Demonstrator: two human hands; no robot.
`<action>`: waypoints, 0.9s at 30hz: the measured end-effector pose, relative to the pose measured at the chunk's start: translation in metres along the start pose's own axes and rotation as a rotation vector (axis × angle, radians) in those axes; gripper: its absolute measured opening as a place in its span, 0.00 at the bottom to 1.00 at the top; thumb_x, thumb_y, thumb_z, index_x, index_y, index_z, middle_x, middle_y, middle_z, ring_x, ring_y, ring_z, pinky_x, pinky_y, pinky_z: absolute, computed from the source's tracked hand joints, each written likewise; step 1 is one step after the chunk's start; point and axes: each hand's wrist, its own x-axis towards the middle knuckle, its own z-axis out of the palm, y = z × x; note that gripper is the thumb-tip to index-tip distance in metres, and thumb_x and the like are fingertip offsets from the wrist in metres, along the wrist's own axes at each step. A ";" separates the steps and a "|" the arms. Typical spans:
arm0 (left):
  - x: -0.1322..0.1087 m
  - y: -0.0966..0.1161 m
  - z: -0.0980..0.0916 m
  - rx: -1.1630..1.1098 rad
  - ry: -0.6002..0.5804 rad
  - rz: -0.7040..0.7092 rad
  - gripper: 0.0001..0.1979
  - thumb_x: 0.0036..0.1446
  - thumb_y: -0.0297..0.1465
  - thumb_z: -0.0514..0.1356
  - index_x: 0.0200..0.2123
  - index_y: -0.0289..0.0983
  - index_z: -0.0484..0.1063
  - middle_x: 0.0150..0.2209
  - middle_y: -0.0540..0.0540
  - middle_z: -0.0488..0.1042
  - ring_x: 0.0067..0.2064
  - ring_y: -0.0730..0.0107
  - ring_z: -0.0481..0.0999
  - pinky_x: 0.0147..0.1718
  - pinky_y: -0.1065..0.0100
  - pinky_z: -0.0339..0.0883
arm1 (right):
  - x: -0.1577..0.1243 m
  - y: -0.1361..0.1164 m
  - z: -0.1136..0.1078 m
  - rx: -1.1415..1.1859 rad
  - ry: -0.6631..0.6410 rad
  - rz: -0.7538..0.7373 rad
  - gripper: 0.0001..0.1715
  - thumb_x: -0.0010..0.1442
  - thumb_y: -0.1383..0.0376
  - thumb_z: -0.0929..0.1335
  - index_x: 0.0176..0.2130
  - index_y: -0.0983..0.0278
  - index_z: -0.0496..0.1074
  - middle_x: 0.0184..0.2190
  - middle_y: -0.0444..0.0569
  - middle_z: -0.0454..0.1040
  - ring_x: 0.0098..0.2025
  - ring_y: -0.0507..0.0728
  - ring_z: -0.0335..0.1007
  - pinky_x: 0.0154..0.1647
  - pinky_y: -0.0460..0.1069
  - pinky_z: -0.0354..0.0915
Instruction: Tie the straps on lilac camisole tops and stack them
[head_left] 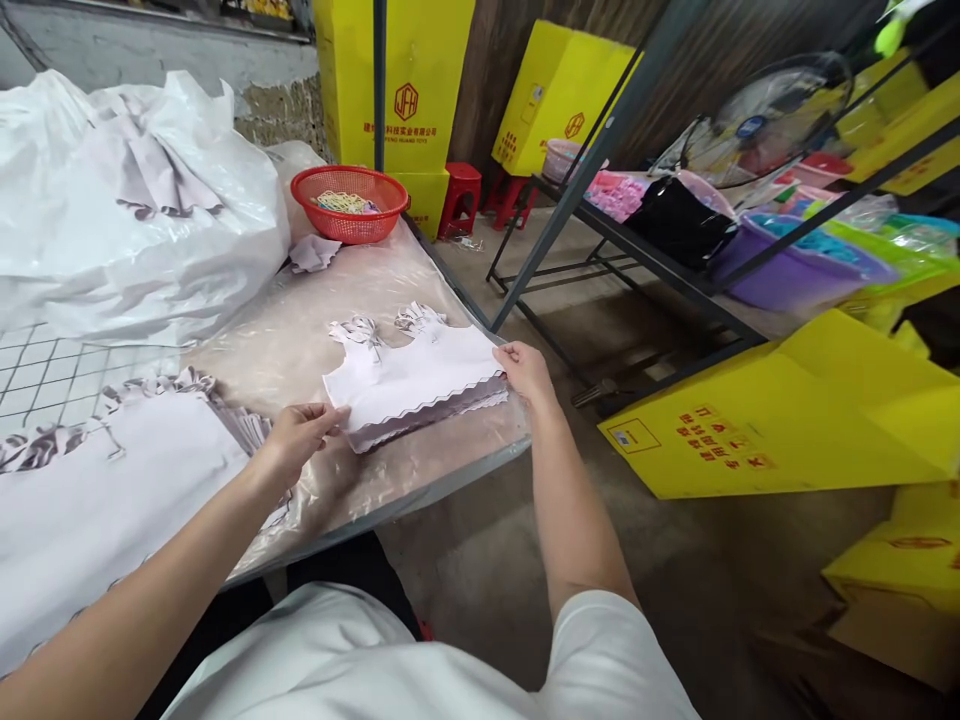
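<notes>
A small pale lilac garment (420,365) with ruffled shoulders and a dark-stitched wavy hem lies on the plastic-covered table (262,320). Its near edge is slightly raised, showing a second layer beneath. My left hand (304,435) pinches its left lower corner between thumb and fingers. At the opposite side, my right hand (525,370) grips the right edge. Left of my left forearm lies a pile of similar pale pieces (142,480) with ruffled edges, partly covered by that arm.
A large white plastic bag (150,270) with pale cloth on it fills the back left. Beyond the garment sits a red basket (352,225). A dark metal rack (660,260) at right holds a purple tub (780,265). Yellow boxes (787,410) stand about on the floor.
</notes>
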 end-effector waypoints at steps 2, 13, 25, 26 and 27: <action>-0.002 -0.004 0.004 0.034 -0.025 0.005 0.23 0.30 0.48 0.71 0.16 0.36 0.68 0.17 0.52 0.65 0.23 0.74 0.63 0.23 0.71 0.52 | -0.005 0.004 -0.003 -0.039 0.017 -0.009 0.11 0.52 0.58 0.70 0.27 0.62 0.67 0.21 0.42 0.70 0.22 0.52 0.63 0.27 0.47 0.61; 0.002 -0.016 0.009 0.226 0.048 0.057 0.20 0.39 0.47 0.65 0.15 0.38 0.64 0.14 0.54 0.59 0.19 0.77 0.54 0.20 0.71 0.44 | -0.015 0.015 0.011 -0.553 0.131 -0.093 0.11 0.61 0.59 0.65 0.36 0.62 0.74 0.34 0.53 0.79 0.37 0.61 0.73 0.39 0.52 0.64; 0.022 -0.026 0.005 0.630 0.254 0.501 0.14 0.54 0.42 0.59 0.33 0.36 0.72 0.38 0.39 0.72 0.37 0.56 0.74 0.38 0.59 0.67 | -0.013 0.010 0.014 -0.706 0.240 -0.267 0.18 0.65 0.59 0.63 0.47 0.67 0.75 0.45 0.62 0.75 0.49 0.66 0.68 0.52 0.58 0.63; 0.029 -0.024 0.006 0.687 0.309 0.597 0.16 0.55 0.41 0.59 0.39 0.35 0.73 0.45 0.34 0.71 0.44 0.50 0.73 0.44 0.55 0.68 | -0.012 0.004 0.018 -0.732 0.244 -0.317 0.20 0.66 0.59 0.62 0.50 0.68 0.74 0.49 0.63 0.73 0.52 0.66 0.67 0.54 0.58 0.62; 0.036 -0.022 0.009 0.752 0.336 0.666 0.18 0.55 0.39 0.60 0.44 0.33 0.72 0.51 0.31 0.69 0.50 0.45 0.71 0.48 0.50 0.66 | -0.010 -0.002 0.023 -0.753 0.220 -0.362 0.23 0.67 0.59 0.61 0.54 0.68 0.72 0.54 0.64 0.71 0.55 0.67 0.65 0.56 0.59 0.61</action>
